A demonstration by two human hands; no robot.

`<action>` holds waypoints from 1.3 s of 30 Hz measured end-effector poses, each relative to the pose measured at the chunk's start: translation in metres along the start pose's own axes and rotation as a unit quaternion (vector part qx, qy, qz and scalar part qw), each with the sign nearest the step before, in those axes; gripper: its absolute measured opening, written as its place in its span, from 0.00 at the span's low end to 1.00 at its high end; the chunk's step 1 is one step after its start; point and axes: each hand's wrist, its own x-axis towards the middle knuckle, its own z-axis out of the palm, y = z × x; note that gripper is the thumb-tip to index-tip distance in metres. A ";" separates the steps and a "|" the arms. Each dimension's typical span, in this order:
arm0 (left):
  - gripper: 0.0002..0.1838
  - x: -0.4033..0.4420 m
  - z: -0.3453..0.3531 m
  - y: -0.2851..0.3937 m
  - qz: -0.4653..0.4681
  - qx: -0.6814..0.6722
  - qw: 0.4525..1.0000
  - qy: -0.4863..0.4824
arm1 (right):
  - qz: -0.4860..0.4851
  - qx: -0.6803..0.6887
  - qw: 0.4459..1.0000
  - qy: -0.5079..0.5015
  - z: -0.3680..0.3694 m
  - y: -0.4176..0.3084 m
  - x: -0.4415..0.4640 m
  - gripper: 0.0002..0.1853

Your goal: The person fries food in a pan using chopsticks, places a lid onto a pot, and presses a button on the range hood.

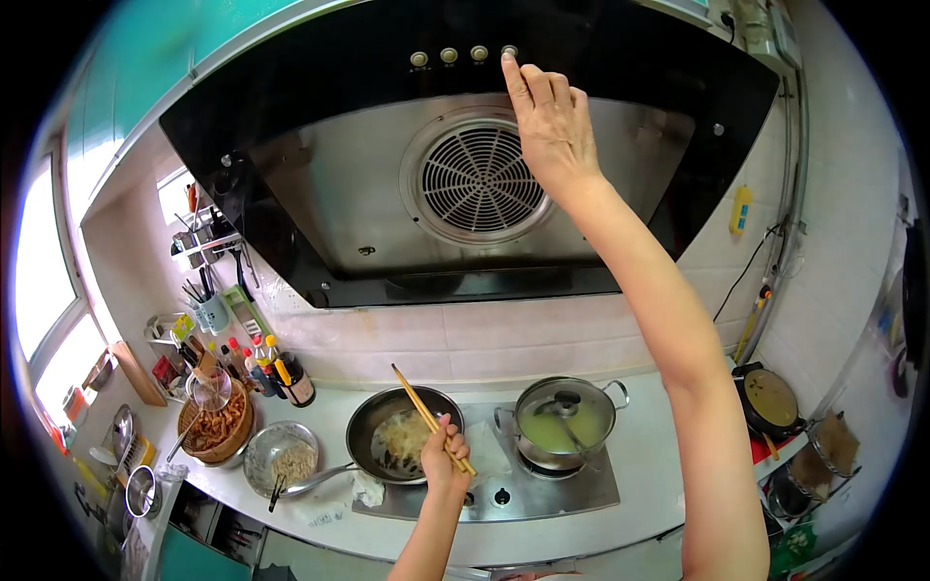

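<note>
My right hand (552,121) reaches up to the black range hood (358,87), its index fingertip on the rightmost of the round buttons (510,51). The other fingers are bent and hold nothing that I can see. Lower down, my left hand (446,459) grips a pair of wooden chopsticks (421,405) over the frying pan (365,426). Light-coloured food with darker bits (402,441) lies in the pan, which sits on the left side of the steel stove (572,499). On the right side stands a lidded pot (565,416) with greenish contents.
Left of the pan are a metal bowl (281,460) with pale food and a basket (215,426) of brown food. Sauce bottles (291,378) stand by the wall. At the far right is a dark pan (772,399). The hood overhangs the stove.
</note>
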 end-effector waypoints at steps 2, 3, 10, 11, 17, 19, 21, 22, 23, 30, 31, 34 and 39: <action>0.12 -0.004 -0.008 -0.001 -0.005 -0.002 1.000 0.002 | 0.007 -0.011 1.000 -0.016 0.000 -0.002 0.003 0.35; 0.12 -0.005 -0.010 -0.001 -0.007 -0.003 1.000 0.003 | 0.013 -0.008 1.000 -0.010 -0.001 -0.001 0.004 0.35; 0.12 -0.011 -0.024 -0.007 0.000 0.008 1.000 0.029 | 0.017 -0.066 0.997 -0.044 -0.004 -0.003 0.009 0.37; 0.12 -0.011 -0.029 -0.008 -0.002 0.006 0.999 0.032 | 0.020 -0.052 0.997 -0.046 -0.009 -0.003 0.009 0.36; 0.12 -0.018 -0.043 -0.015 -0.002 0.010 0.997 0.079 | 0.017 0.249 0.955 -0.158 -0.078 -0.083 -0.098 0.30; 0.12 -0.021 -0.046 -0.018 -0.001 0.025 0.995 0.101 | 0.046 0.505 0.814 -0.283 -0.113 -0.135 -0.195 0.20; 0.14 -0.017 -0.072 -0.022 -0.017 0.004 0.996 0.087 | 0.100 0.589 0.688 -0.411 -0.154 -0.172 -0.258 0.19; 0.14 -0.024 -0.070 -0.023 -0.021 0.008 0.993 0.119 | 0.145 0.620 0.640 -0.429 -0.168 -0.188 -0.287 0.25; 0.14 -0.027 -0.065 -0.020 -0.025 0.008 0.987 0.157 | 0.168 0.622 0.636 -0.424 -0.175 -0.199 -0.300 0.26; 0.10 -0.050 -0.100 -0.040 -0.044 0.020 0.986 0.158 | 0.221 0.623 0.598 -0.454 -0.229 -0.226 -0.353 0.26; 0.10 -0.052 -0.094 -0.040 -0.045 0.021 0.984 0.172 | 0.221 0.637 0.592 -0.442 -0.227 -0.228 -0.355 0.25; 0.10 -0.061 -0.094 -0.046 -0.051 0.064 0.980 0.184 | 0.210 0.664 0.584 -0.416 -0.221 -0.233 -0.365 0.22; 0.11 -0.057 -0.112 -0.044 -0.080 0.073 0.977 0.185 | 0.221 0.670 0.577 -0.411 -0.218 -0.253 -0.366 0.18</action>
